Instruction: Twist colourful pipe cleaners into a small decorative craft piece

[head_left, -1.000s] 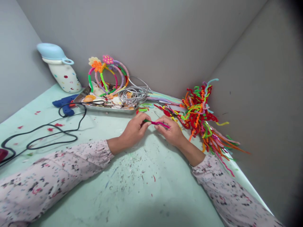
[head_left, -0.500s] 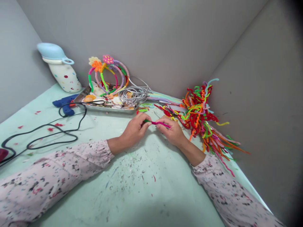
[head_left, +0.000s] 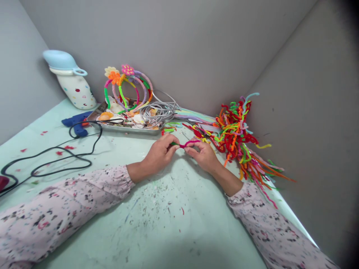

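Two hands meet over the worktop [head_left: 157,231], and between them sits the whole action: a green-and-magenta pipe-cleaner piece [head_left: 182,146]! The left grip [head_left: 157,155] is closed tight, thumb against forefinger, on the green end; the right grip [head_left: 206,155] pinches the magenta just beside it, the loose tail rising over those right fingers. Two pinches so near each other look like a way to steady the join while the fuzzy wire bends. Whether it is one strand or two wound together, I can't tell.

Out to the right grip's far side, a heap of loose pipe cleaners [head_left: 235,129] spreads, probably parked there for easy picking. Beyond the left grip, a metal tray [head_left: 131,130] carries a coil of grey wire [head_left: 159,115] and flower-topped headbands [head_left: 121,98], standing up perhaps so the petals don't get crushed. Left of that grip, a blue glue gun [head_left: 74,120] lies by its tray edge, seemingly out of the forearms' way, with a patterned bottle [head_left: 77,89] behind.
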Motion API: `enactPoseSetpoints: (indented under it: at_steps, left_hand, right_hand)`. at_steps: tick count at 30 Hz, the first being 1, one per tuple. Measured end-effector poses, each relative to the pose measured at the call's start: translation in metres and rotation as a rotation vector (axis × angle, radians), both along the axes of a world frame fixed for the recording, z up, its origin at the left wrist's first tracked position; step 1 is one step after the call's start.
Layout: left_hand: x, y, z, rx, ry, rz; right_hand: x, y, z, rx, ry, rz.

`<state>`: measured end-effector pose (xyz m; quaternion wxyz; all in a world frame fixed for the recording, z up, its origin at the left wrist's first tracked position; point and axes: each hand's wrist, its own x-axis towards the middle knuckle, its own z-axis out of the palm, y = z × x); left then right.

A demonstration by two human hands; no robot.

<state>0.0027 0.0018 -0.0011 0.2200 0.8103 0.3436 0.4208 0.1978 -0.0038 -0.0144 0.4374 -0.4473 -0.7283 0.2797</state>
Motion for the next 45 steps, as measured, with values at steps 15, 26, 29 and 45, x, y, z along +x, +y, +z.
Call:
enactPoseSetpoints:
  at_steps: [15,26,29,45]
  left_hand:
    - [0.000,0.000,-0.001,-0.016,-0.016,0.010]
    - [-0.001,0.000,-0.001,0.002,-0.002,-0.009]
    - [-0.001,0.000,-0.001,0.003,-0.002,-0.003]
    - [0.000,-0.002,0.001,0.024,0.021,-0.024]
  right_hand:
    - [-0.002,-0.002,0.007,-0.009,-0.015,0.036]
    - [-0.002,-0.002,0.005,-0.052,0.001,0.039]
    - [-0.002,-0.002,0.007,-0.057,-0.001,0.039]
    - [-0.006,-0.006,0.014,-0.065,0.032,0.035]
